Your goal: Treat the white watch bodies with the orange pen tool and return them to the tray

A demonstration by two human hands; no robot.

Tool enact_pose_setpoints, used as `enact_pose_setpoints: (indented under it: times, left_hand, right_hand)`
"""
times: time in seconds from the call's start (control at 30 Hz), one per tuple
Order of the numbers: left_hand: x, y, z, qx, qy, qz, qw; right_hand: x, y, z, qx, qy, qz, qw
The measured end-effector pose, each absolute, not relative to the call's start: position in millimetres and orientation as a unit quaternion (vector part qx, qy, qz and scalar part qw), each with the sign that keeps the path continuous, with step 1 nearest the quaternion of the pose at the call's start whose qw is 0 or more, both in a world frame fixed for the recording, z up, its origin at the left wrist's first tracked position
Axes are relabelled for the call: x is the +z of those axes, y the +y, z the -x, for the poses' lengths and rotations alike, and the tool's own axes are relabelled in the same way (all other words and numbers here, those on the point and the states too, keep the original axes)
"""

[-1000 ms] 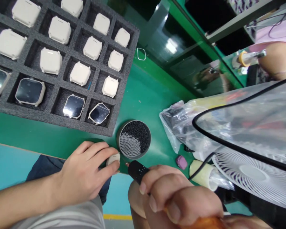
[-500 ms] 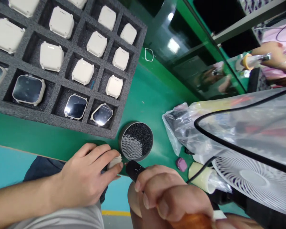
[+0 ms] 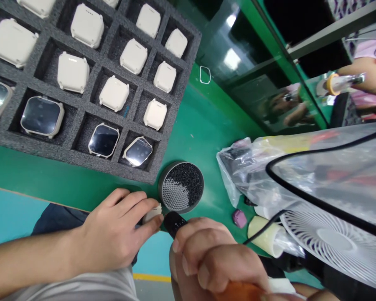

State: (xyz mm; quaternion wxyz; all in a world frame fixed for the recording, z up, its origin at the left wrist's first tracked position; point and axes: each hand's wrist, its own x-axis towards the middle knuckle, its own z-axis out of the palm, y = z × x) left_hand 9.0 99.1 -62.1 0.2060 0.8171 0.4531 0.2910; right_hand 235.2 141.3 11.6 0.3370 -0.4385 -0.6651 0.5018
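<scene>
My left hand [image 3: 115, 230] is closed on a small off-white watch case [image 3: 151, 214] at the front edge of the green bench, its fingers covering most of it. In my right hand [image 3: 219, 255] is a screwdriver [image 3: 174, 223] with a black collar and an orange handle. Its front end points left at the case, close to my left thumb; whether the tip touches cannot be made out. Just beyond both hands stands a round dish [image 3: 160, 184] with a dimpled grey floor, partly covered by tiny black screws.
A grey foam tray [image 3: 138, 173] at the upper left holds several white watch cases, some screen-up. A white ring-shaped frame [image 3: 204, 75] lies behind. To the right are a plastic bag [image 3: 269, 167], purple block [image 3: 239, 218], white fan [image 3: 335, 238] and black cable [image 3: 288, 188]. Another person's arm [image 3: 360, 75] shows behind.
The screwdriver's front end has come slightly closer to the watch case, and its bare tip no longer shows clearly. The left hand keeps its hold. The whole view has shifted a little.
</scene>
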Motion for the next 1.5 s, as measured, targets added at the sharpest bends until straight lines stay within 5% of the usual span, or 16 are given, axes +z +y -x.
enact_pose_setpoints:
  times: [0.1, 0.27, 0.4, 0.67, 0.9, 1.27, 1.5]
  left_hand:
    - [-61.4, 98.9, -9.5, 0.293, 0.45, -0.819, 0.202]
    - [-59.1, 99.2, -9.2, 0.271, 0.463, -0.827, 0.169]
    - [-59.7, 97.4, -3.5, 0.256, 0.415, -0.86, 0.151]
    - [-65.6, 94.9, -8.5, 0.286, 0.451, -0.837, 0.121]
    - [-66.4, 93.0, -7.7, 0.275, 0.434, -0.847, 0.136]
    - [-65.1, 97.4, -11.8, 0.31, 0.449, -0.83, 0.112]
    - [-65.7, 95.0, -8.9, 0.298, 0.436, -0.839, 0.135]
  right_hand:
    - [5.4, 143.0, -220.9, 0.523, -0.66, 0.378, 0.384]
    - [-4.3, 139.1, -195.1, 0.341, -0.593, 0.399, 0.61]
    - [7.0, 143.4, -193.4, 0.266, -0.578, 0.44, 0.633]
    - [11.3, 140.7, -183.9, 0.33, -0.47, 0.452, 0.682]
    - [18.6, 145.1, -187.3, 0.337, -0.562, 0.501, 0.565]
    - [-2.0, 140.7, -179.5, 0.32, -0.442, 0.433, 0.718]
    - [12.7, 147.6, -185.4, 0.315, -0.566, 0.502, 0.573]
